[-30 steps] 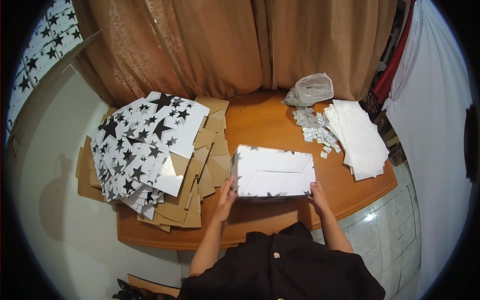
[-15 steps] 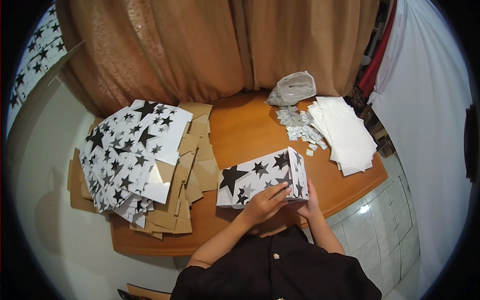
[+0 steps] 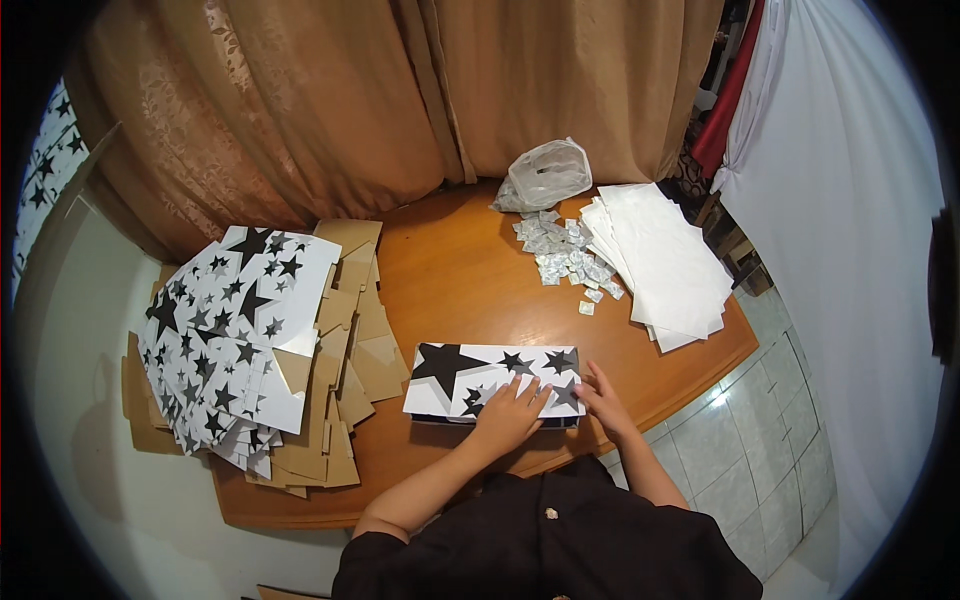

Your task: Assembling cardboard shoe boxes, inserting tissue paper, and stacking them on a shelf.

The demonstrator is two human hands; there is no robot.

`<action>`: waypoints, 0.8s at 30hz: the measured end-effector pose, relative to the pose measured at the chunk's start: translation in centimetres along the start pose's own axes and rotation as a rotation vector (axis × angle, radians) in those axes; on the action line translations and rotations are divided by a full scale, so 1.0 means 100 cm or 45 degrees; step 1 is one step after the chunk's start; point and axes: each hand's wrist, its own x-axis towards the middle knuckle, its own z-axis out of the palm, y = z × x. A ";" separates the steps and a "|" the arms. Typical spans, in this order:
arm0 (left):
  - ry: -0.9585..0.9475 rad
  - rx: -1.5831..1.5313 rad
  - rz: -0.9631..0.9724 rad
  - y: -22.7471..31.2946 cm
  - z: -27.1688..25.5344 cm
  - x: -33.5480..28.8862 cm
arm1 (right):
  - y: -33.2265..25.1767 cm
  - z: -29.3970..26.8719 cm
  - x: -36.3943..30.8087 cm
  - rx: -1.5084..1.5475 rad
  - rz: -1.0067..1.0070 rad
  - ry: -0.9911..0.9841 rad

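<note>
A white cardboard box (image 3: 450,385) with black and grey stars lies on the table near its front edge, its lid side facing up and a dark strip showing along the near side. My left hand (image 3: 510,415) rests on top of it, fingers spread flat over the stars. At the box's right end is my right hand (image 3: 605,408), its fingers stretched out and apart, the thumb touching the top near the corner. Neither hand is wrapped round the box.
On the left, star-printed cardboard sheets (image 3: 240,310) lie over brown cardboard pieces (image 3: 370,345). Farther back on the wooden table (image 3: 440,260) are small silvery-white packets (image 3: 565,250), a clear plastic bag (image 3: 550,175) and white paper sheets (image 3: 670,265). A brown curtain (image 3: 320,100) hangs behind.
The box, earlier tilted up with its right end showing, now lies flat and squared to me. My left hand has flattened onto its top; my right hand has come up at its right end.
</note>
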 end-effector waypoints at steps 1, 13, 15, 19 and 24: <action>-0.002 -0.028 0.048 0.000 -0.006 0.007 | 0.010 0.001 0.012 -0.034 -0.098 0.057; 0.477 0.330 0.417 -0.071 -0.098 0.100 | 0.028 -0.012 0.021 -0.413 -0.356 -0.056; 0.489 0.402 0.069 -0.097 -0.103 0.100 | 0.026 -0.011 0.023 -0.276 -0.259 -0.091; 0.581 0.353 -0.739 -0.129 -0.087 0.066 | 0.032 -0.012 0.024 -0.244 -0.267 -0.005; 0.917 -0.644 -1.087 -0.133 -0.033 -0.036 | 0.026 -0.022 0.029 -0.186 -0.481 0.099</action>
